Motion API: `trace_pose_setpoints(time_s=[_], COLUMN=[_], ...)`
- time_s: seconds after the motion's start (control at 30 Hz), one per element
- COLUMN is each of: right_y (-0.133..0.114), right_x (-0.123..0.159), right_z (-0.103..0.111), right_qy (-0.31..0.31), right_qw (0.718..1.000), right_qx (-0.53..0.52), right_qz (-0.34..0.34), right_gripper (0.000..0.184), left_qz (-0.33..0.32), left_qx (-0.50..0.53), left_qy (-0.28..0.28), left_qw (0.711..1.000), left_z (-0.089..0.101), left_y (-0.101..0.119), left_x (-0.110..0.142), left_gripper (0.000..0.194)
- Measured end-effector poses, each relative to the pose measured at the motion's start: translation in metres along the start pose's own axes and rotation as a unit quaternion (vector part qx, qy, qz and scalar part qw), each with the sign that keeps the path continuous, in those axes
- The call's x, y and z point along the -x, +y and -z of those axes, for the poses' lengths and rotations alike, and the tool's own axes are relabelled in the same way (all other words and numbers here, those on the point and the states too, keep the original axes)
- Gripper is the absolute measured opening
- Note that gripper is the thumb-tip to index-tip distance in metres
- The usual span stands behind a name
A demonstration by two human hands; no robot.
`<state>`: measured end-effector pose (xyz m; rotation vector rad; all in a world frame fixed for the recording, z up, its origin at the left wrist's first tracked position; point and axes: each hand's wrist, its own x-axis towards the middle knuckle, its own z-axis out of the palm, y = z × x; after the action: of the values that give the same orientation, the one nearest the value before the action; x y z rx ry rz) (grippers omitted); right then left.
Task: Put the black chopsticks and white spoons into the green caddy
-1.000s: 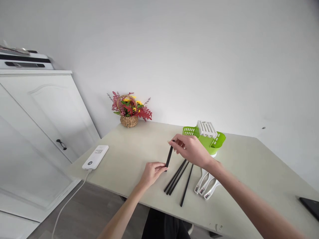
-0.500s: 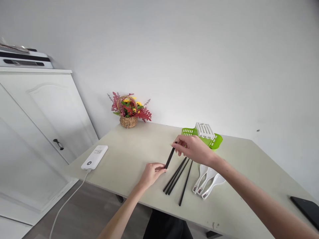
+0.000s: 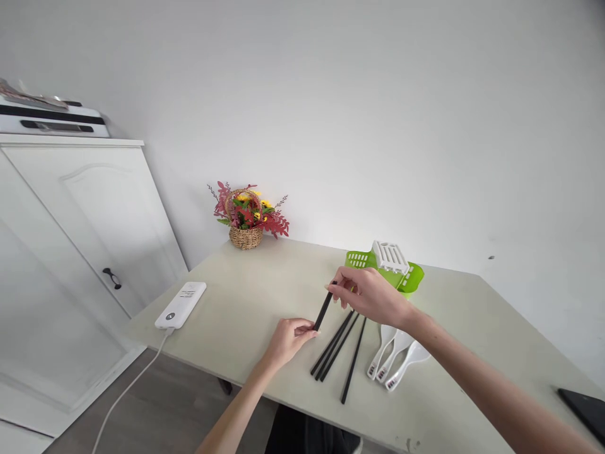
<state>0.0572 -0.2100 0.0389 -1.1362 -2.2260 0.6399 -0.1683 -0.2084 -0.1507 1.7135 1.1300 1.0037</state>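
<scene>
Both my hands hold a pair of black chopsticks [image 3: 324, 310] raised a little above the pale table [image 3: 255, 284]. My left hand [image 3: 288, 339] pinches their lower end. My right hand [image 3: 371, 296] pinches their upper end. Three more black chopsticks [image 3: 341, 351] lie on the table just right of my left hand. Beside them lie three white plastic spoons [image 3: 397, 360]. Behind my right hand stands a green cutlery holder [image 3: 407, 277] with a white slotted top.
A white power bank [image 3: 181, 304] with a cable hanging off the edge lies at the table's left corner. A wicker flower basket [image 3: 246, 216] stands at the back by the wall. A dark phone [image 3: 583, 407] lies at the far right. A white cabinet [image 3: 75, 252] stands to the left.
My hands keep the same hold on the chopsticks. The camera has shifted a little, so everything sits slightly lower in view.
</scene>
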Motion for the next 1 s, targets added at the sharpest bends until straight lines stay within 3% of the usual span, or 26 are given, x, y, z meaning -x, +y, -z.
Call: trace_pose_setpoints(time_s=[0.77, 0.87, 1.0], right_y=[0.008, 0.014, 0.023], right_x=[0.009, 0.008, 0.007], right_z=[0.003, 0.015, 0.056], right_qy=[0.023, 0.041, 0.078], right_qw=[1.0, 0.998, 0.993], right_qx=[-0.002, -0.025, -0.073], right_qz=[-0.019, -0.03, -0.052], right_gripper=[0.023, 0.026, 0.039], left_qz=[0.016, 0.024, 0.02], left_qx=[-0.037, -0.032, -0.021], left_qy=[0.006, 0.013, 0.005], left_qw=[0.999, 0.999, 1.0], left_z=[0.0, -0.001, 0.0], left_y=[0.009, 0.01, 0.013], left_x=[0.0, 0.001, 0.002], left_gripper=[0.025, 0.025, 0.022])
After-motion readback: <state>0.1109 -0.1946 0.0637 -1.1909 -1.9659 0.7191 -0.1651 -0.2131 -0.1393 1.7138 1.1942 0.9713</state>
